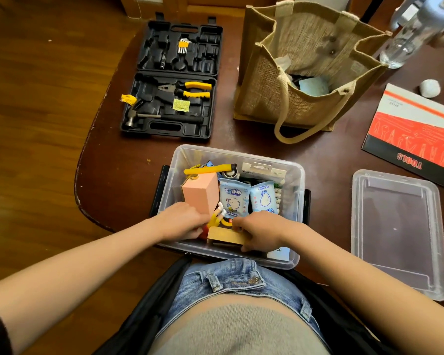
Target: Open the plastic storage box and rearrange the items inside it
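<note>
Open black tool case [169, 80], jute bag [300, 80], red booklet [415, 134].

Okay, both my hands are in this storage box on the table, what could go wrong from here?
The storage box overhangs the table's near edge against your waist, so pushing down inside might tip it toward you. The pink carton stands upright right beside your left hand and could topple onto the wet wipe packs. The tan box under your right hand sits wedged among small items, so forcing it may jam or crush them.
</note>
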### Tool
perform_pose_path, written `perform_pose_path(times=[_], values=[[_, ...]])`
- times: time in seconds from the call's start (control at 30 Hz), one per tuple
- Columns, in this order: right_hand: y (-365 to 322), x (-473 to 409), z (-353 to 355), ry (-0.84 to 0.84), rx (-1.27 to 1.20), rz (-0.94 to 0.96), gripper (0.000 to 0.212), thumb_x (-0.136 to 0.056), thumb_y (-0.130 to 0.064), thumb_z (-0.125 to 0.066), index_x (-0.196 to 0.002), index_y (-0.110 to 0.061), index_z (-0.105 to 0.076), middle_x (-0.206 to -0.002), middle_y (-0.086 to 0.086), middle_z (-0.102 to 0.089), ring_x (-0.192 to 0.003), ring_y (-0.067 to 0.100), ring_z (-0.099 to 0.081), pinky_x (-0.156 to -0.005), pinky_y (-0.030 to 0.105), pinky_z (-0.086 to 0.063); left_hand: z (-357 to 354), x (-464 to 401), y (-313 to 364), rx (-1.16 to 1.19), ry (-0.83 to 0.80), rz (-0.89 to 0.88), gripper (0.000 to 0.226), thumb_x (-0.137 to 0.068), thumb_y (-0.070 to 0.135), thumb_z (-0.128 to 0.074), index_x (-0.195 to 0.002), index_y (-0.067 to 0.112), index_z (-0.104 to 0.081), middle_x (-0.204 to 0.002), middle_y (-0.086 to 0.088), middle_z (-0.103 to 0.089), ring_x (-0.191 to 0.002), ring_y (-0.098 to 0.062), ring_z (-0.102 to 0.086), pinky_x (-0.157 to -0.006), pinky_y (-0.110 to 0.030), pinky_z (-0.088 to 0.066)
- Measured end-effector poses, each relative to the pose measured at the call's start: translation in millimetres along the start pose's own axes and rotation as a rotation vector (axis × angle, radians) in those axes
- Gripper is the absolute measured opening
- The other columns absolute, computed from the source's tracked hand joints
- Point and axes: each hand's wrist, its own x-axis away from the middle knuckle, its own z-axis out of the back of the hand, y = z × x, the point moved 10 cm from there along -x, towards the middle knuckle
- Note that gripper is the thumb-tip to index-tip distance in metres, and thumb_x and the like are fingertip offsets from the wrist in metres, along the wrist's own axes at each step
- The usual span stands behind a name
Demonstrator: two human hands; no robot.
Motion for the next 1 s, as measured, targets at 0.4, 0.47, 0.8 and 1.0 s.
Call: perform_pose_path(times=[0.4, 0.47, 0.8, 1.0], values=[[-2.4, -10.3, -6.0, -0.011, -0.069, 0.012, 0.047, -0.083, -0.036, -0.068, -0.118, -0.015, -0.046, -0.114, 0.008, -0.061, -0.101, 0.028, -0.056, -0.076, 0.031, -0.039, 33.2, 23.1, -51.8, 0.435, 0.206, 0.277, 0.027, -0.084, 0.018, -0.061, -0.07, 0.034, -0.045, -0.063, 0.009, -0.057, -0.057, -0.004, -0.052, -0.057, -0.011, -0.041], [-1.3, -10.1, -9.6, -0.02, -0.096, 0.012, 0.046, -0.083, -0.038, -0.068, -0.119, -0.016, -0.047, -0.116, 0.007, -0.061, -0.103, 0.027, -0.056, -0.078, 0.031, -0.04, 34.0, 23.3, -48.1, 0.364, 0.178, 0.262, 0.025, -0.085, 0.022, -0.06, -0.071, 0.034, -0.043, -0.06, 0.012, -0.052, -0.053, -0.002, -0.048, -0.051, -0.011, -0.037], [47.2, 27.5, 33.5, 0.137, -0.36, -0.149, 0.026, -0.094, -0.033, -0.053, -0.113, -0.019, -0.063, -0.113, -0.003, -0.066, -0.103, 0.014, -0.06, -0.086, 0.027, -0.046, 57.6, -10.7, 7.8, 0.471, 0.165, 0.05, 0.024, -0.086, 0.05, -0.058, -0.091, 0.031, -0.07, -0.079, 0.017, -0.064, -0.071, 0.006, -0.054, -0.058, -0.01, -0.039], [55.5, 46.1, -5.8, -0.101, -0.052, -0.224, 0.066, -0.076, -0.039, -0.073, -0.133, -0.026, -0.041, -0.125, 0.002, -0.058, -0.109, 0.023, -0.056, -0.083, 0.031, -0.045, 7.4, -32.0, 43.3, 0.35, -0.316, -0.029, 0.05, -0.084, 0.048, -0.064, -0.127, 0.026, -0.056, -0.117, 0.007, -0.064, -0.098, -0.008, -0.057, -0.078, -0.022, -0.044]])
